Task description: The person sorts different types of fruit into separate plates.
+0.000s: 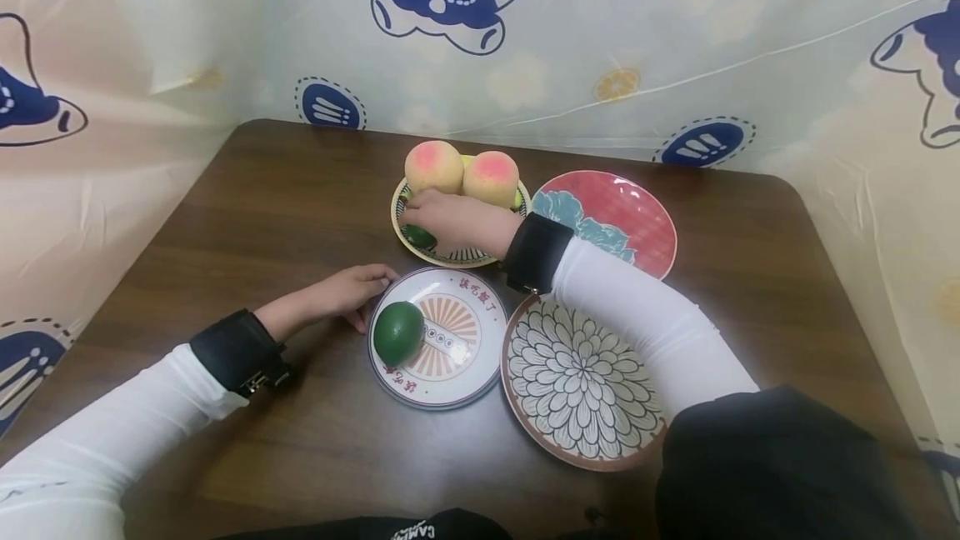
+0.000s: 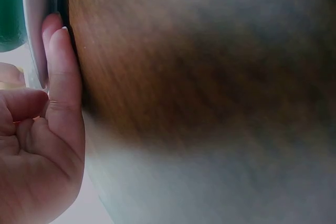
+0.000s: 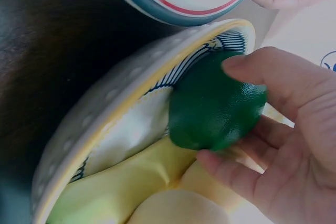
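Curtain [image 1: 697, 32] across far side and both flanks, pale, blue figures printed on it. Table [image 1: 300, 198] in front, dark brown. Right sleeve [image 1: 645, 323], white, mine, crosses over parts of two plates: petal plate [image 1: 581, 386], near right, brown-rimmed; and red plate [image 1: 633, 215], far right, blue-green flowers. Bowl [image 3: 100, 103], far middle, left of the red plate, yellow rim. White plate [image 1: 468, 357] on the bowl's near side, left of the petal plate, red lettering.

My right hand [image 1: 459, 222] is over the bowl, thumb and fingers spread just the fruit's width, pinching a green fruit [image 3: 210, 108] inside the near-left rim. My left hand [image 1: 348, 294] touches the white plate's left edge, one digit straight along it, another bent; cannot tell if any grip there. Yellow fruit [image 3: 121, 182] in the bowl beside the pinched one, partly hidden. Peaches [image 1: 435, 167], two, pink-topped, far part of the bowl. Second green fruit [image 1: 398, 334] on the white plate, left part.
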### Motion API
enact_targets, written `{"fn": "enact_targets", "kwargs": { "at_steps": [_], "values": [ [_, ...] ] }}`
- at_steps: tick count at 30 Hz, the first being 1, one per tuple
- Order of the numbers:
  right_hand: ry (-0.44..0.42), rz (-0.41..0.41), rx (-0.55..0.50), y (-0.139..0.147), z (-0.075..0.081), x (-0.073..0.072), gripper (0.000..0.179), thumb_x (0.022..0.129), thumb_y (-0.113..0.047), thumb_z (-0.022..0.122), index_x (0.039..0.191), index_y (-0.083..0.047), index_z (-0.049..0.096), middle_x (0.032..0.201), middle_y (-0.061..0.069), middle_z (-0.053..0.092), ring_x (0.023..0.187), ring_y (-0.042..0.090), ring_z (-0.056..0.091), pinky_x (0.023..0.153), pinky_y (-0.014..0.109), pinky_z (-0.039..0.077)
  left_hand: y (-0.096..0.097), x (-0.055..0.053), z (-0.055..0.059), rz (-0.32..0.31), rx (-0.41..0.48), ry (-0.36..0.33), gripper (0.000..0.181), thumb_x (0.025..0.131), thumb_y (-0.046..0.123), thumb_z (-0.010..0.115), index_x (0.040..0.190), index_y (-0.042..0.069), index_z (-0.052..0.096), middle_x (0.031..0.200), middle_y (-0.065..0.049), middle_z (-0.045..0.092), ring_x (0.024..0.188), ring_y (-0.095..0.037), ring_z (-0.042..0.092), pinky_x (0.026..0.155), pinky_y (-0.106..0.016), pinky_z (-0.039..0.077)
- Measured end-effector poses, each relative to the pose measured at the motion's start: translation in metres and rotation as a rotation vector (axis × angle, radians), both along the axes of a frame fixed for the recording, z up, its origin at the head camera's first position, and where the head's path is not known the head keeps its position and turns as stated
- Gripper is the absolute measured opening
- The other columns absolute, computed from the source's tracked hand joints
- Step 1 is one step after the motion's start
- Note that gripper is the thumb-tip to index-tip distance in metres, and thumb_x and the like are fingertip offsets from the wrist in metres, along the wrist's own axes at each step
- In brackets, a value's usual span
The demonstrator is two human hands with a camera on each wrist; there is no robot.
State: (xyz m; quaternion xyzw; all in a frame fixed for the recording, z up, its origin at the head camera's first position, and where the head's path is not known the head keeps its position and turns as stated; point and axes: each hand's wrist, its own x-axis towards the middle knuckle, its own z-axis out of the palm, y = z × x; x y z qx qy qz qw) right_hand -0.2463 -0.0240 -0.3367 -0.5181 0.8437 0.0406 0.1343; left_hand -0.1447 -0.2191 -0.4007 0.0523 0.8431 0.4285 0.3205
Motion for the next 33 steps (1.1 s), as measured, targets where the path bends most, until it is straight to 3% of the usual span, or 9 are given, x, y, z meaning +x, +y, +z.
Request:
{"fn": "enact_targets", "kwargs": {
  "at_steps": [6, 13, 20, 26, 33],
  "values": [
    [-0.046, 0.013, -0.029, 0.001, -0.002, -0.001, 0.050, 0.095, -0.005, 0.069, 0.144, -0.009, 0.057, 0.147, 0.008, 0.060, 0.144, 0.025, 0.048, 0.125, 0.034, 0.035, -0.001, 0.001, 0.000, 0.007, 0.003, -0.025, 0.039, 0.109, 0.011, 0.031, 0.140, -0.007, 0.045, 0.072, -0.002, 0.055, 0.055, -0.008, 0.055, 0.050, -0.021, 0.053],
    [-0.082, -0.003, -0.026, 0.002, -0.001, -0.002, 0.045, 0.101, -0.012, 0.062, 0.145, -0.010, 0.056, 0.150, 0.008, 0.057, 0.147, 0.025, 0.047, 0.127, 0.034, 0.033, -0.001, 0.002, 0.002, 0.006, 0.001, -0.008, 0.039, 0.108, 0.011, 0.032, 0.141, -0.008, 0.045, 0.073, -0.003, 0.055, 0.056, -0.009, 0.055, 0.050, -0.022, 0.053],
    [-0.162, -0.079, 0.006, 0.005, -0.011, -0.002, 0.047, 0.105, -0.028, 0.056, 0.149, -0.013, 0.051, 0.152, 0.009, 0.054, 0.145, 0.023, 0.046, 0.126, 0.034, 0.034, 0.000, 0.003, 0.002, 0.008, -0.003, -0.010, 0.038, 0.108, 0.011, 0.033, 0.140, -0.007, 0.046, 0.070, -0.001, 0.055, 0.054, -0.008, 0.055, 0.050, -0.022, 0.052],
    [-0.224, -0.111, 0.022, 0.009, -0.010, 0.000, 0.059, 0.101, -0.035, 0.064, 0.152, -0.013, 0.047, 0.153, 0.011, 0.050, 0.139, 0.022, 0.047, 0.125, 0.034, 0.036, -0.003, 0.002, 0.000, -0.005, -0.015, -0.003, 0.039, 0.108, 0.012, 0.034, 0.141, -0.005, 0.047, 0.071, -0.002, 0.055, 0.055, -0.009, 0.056, 0.050, -0.022, 0.053],
    [-0.279, -0.083, 0.000, 0.013, -0.006, -0.002, 0.063, 0.094, -0.026, 0.075, 0.148, -0.008, 0.049, 0.151, 0.012, 0.052, 0.141, 0.025, 0.047, 0.124, 0.035, 0.036, -0.001, 0.002, 0.004, -0.003, -0.006, 0.004, 0.039, 0.108, 0.012, 0.033, 0.140, -0.006, 0.047, 0.068, -0.001, 0.055, 0.053, -0.008, 0.055, 0.049, -0.022, 0.052]
  ]
}}
